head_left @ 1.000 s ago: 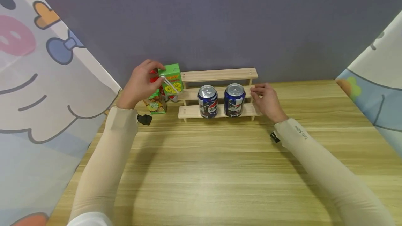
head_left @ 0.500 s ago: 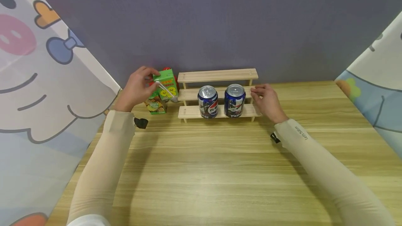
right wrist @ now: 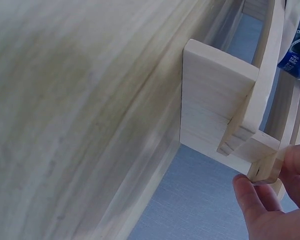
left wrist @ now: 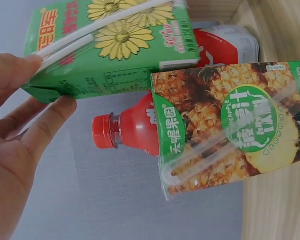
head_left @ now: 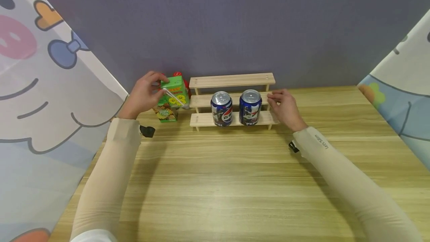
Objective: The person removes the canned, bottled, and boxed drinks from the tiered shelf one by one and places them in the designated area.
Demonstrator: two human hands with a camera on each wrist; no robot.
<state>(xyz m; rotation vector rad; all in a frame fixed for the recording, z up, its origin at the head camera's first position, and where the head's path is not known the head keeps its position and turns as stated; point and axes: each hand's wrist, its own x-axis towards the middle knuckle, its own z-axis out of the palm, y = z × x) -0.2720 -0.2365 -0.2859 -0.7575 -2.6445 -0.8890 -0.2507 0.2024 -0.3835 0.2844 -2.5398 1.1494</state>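
My left hand (head_left: 142,94) pinches a green drink carton (head_left: 172,82) with yellow flowers and a straw taped to its side. The carton is just left of the three-tier wooden rack (head_left: 231,80). Below it stands a pineapple juice carton (left wrist: 229,130), with a red-capped bottle (left wrist: 137,127) partly hidden behind. My right hand (head_left: 288,112) grips the right end of the rack's middle board, thumb on one side and fingers on the other in the right wrist view. Two blue cola cans, a left can (head_left: 221,109) and a right can (head_left: 250,108), stand upright on the lowest board.
A grey wall panel (head_left: 228,25) rises close behind the rack. Printed cartoon panels, such as the left panel (head_left: 64,96), border both sides. The wood-grain table (head_left: 215,182) extends in front of the rack.
My left hand has moved left and slightly down with the green carton, away from the rack's left end. A red bottle top now shows behind it. The right hand stays in place.
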